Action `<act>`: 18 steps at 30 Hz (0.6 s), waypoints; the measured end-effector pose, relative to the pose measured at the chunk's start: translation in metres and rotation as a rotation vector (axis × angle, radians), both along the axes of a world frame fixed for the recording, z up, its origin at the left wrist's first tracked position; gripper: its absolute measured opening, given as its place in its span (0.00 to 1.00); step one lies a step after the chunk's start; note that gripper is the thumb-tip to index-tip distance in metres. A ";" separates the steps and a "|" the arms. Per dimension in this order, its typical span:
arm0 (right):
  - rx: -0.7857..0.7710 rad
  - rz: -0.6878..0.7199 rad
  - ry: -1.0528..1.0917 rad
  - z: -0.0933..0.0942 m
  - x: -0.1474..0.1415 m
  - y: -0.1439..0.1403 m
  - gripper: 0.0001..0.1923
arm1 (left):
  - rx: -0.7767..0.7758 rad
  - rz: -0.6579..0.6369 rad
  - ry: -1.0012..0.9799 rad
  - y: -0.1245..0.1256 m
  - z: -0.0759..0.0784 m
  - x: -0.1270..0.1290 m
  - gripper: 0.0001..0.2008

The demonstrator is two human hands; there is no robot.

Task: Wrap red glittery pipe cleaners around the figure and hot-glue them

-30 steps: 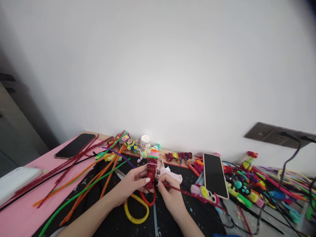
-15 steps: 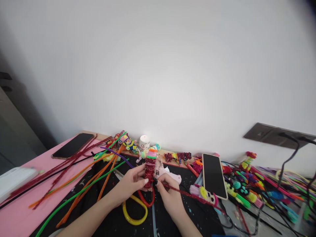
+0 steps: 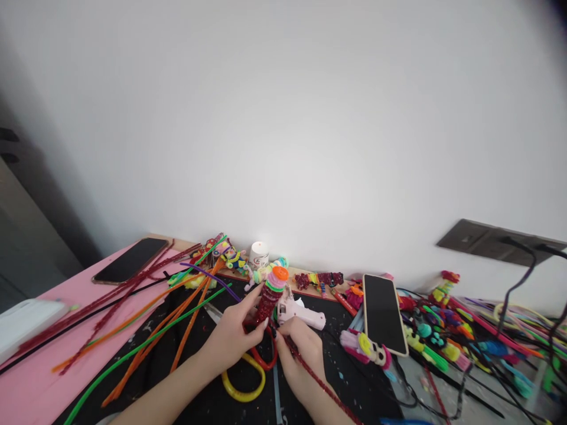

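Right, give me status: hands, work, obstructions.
Left hand gripping red glittery piece, orange end up. Right hand holding red strand. Scissors and glue gun close by.

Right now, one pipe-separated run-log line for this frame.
left hand: grips red wrapped piece, orange end up | right hand: holds red tinsel stem | nearby: glue gun, scissors

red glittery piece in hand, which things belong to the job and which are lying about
Likely belong:
- red glittery piece in left hand
- red tinsel stem in right hand
- perhaps scissors, pink glue gun

Probably lying about:
- dark-edged phone
- pale-edged phone
- white cup
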State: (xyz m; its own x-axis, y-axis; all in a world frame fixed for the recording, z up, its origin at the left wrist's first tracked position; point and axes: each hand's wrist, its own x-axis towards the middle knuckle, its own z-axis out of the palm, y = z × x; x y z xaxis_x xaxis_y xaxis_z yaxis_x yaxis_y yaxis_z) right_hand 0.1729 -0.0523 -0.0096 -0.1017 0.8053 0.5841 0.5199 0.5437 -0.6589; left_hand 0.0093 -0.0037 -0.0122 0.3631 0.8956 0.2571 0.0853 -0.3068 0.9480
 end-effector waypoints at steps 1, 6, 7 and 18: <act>-0.004 -0.004 -0.012 0.001 -0.001 0.000 0.08 | -0.018 0.005 -0.026 0.000 0.001 0.000 0.32; -0.001 -0.103 -0.130 0.003 0.000 0.004 0.16 | -0.274 0.051 -0.280 0.008 0.001 0.000 0.33; -0.011 -0.169 -0.174 0.001 0.002 0.006 0.21 | -0.329 0.063 -0.336 0.010 0.001 0.000 0.32; -0.154 -0.576 -0.527 -0.022 0.030 0.025 0.26 | -0.584 -0.030 -0.555 0.010 0.011 -0.004 0.22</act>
State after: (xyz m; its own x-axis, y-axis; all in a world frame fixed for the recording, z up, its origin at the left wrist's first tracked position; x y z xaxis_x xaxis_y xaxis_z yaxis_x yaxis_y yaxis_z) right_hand 0.2026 -0.0272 -0.0315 0.1233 0.8829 0.4531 0.9558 0.0171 -0.2935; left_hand 0.0049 0.0063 -0.0009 0.3457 0.9330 -0.0999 -0.4451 0.2568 0.8579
